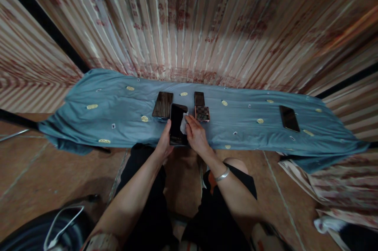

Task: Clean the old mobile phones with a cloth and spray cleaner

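My left hand [164,141] grips the left edge of a black phone [177,125], its thumb lying along the side. The phone is tilted up at the near edge of the cloth, dark screen towards me. Pinched in my right hand [196,135] is a crumpled white tissue [183,123], which rests against the right part of the screen. A dark, reflective phone-like slab [163,104] lies just behind and left of the held phone. To the right of it are a small dark device [199,98] and a checkered square item [202,113], touching or joined; I cannot tell which.
A blue patterned cloth [245,133] covers the long narrow surface before me. Another dark phone [289,118] lies far to the right. Behind hangs a striped curtain [177,26], with dark poles [56,30] at the sides. A white cable [63,215] sits on a round black object at lower left.
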A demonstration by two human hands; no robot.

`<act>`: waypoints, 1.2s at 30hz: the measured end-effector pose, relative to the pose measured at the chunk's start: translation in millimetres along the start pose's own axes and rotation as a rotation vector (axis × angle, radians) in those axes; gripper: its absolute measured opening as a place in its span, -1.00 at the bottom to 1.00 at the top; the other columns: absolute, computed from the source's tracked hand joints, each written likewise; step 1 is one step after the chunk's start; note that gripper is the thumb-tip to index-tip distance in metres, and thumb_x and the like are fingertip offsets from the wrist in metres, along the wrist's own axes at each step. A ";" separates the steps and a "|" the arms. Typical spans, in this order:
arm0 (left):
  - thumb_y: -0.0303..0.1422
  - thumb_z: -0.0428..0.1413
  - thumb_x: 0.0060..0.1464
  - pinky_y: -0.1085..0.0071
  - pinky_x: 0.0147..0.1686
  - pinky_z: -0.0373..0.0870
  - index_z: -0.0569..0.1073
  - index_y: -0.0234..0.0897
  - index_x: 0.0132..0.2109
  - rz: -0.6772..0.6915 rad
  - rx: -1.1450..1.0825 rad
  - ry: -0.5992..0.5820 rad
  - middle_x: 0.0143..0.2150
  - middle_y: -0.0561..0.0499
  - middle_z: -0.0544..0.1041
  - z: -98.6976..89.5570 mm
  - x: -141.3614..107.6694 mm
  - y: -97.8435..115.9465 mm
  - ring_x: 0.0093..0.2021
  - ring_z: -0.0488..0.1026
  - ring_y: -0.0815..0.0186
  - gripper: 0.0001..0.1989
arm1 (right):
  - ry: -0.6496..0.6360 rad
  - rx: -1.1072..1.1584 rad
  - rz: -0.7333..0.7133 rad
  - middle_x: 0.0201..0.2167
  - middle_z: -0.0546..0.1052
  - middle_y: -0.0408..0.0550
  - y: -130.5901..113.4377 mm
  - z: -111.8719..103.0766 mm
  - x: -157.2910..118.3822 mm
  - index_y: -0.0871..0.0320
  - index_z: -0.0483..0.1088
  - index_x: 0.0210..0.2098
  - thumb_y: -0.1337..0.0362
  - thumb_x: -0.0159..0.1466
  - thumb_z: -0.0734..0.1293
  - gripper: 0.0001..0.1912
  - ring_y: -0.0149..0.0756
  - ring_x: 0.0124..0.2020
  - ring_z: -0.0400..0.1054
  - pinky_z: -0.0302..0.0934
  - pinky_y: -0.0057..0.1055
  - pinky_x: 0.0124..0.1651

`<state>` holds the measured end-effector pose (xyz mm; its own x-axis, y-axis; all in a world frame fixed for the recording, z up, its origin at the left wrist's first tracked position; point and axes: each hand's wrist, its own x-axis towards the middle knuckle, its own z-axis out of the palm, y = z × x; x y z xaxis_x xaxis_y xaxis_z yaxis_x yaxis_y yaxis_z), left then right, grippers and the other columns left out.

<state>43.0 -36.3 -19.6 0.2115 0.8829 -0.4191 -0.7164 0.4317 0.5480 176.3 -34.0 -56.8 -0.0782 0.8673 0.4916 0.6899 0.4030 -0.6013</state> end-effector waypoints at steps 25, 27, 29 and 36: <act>-0.01 -0.02 0.32 0.28 0.04 0.52 0.59 -0.37 0.03 0.161 0.063 0.053 -0.15 -0.17 0.70 -3.2 -4.1 22.7 -0.06 0.64 0.12 -0.47 | -0.105 -0.104 -0.253 0.30 0.41 0.27 -39.6 -17.9 -39.5 0.28 0.21 0.40 0.46 0.42 0.09 -0.42 -0.06 0.37 0.25 0.27 -0.02 0.38; 0.01 -0.06 0.33 0.25 0.04 0.53 0.59 -0.39 0.01 0.159 0.064 0.031 -0.15 -0.20 0.70 -0.8 -7.3 24.2 -0.04 0.64 0.11 -0.43 | -0.106 -0.125 -0.280 0.30 0.42 0.25 -41.7 -21.0 -39.9 0.27 0.22 0.40 0.47 0.42 0.09 -0.43 -0.08 0.37 0.25 0.26 -0.05 0.39; 0.02 -0.09 0.34 0.22 0.05 0.53 0.59 -0.41 0.00 0.141 0.057 0.031 -0.13 -0.23 0.69 2.2 -10.6 25.0 -0.03 0.64 0.09 -0.41 | -0.094 -0.145 -0.309 0.29 0.43 0.22 -43.1 -23.8 -39.0 0.27 0.25 0.38 0.47 0.43 0.09 -0.45 -0.10 0.37 0.25 0.26 -0.08 0.40; -0.02 -0.07 0.34 0.20 0.11 0.50 0.58 -0.38 -0.01 0.161 -0.012 0.068 -0.09 -0.23 0.68 11.2 -17.7 19.9 0.03 0.62 0.09 -0.47 | -0.089 -0.168 -0.393 0.26 0.47 0.24 -51.1 -30.6 -36.4 0.32 0.35 0.30 0.45 0.45 0.10 -0.51 -0.09 0.37 0.25 0.26 -0.07 0.40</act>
<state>32.4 -41.3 6.8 0.0482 0.9260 -0.3744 -0.7457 0.2827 0.6033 165.9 -95.1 -24.8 -0.4151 0.6820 0.6021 0.7022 0.6610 -0.2646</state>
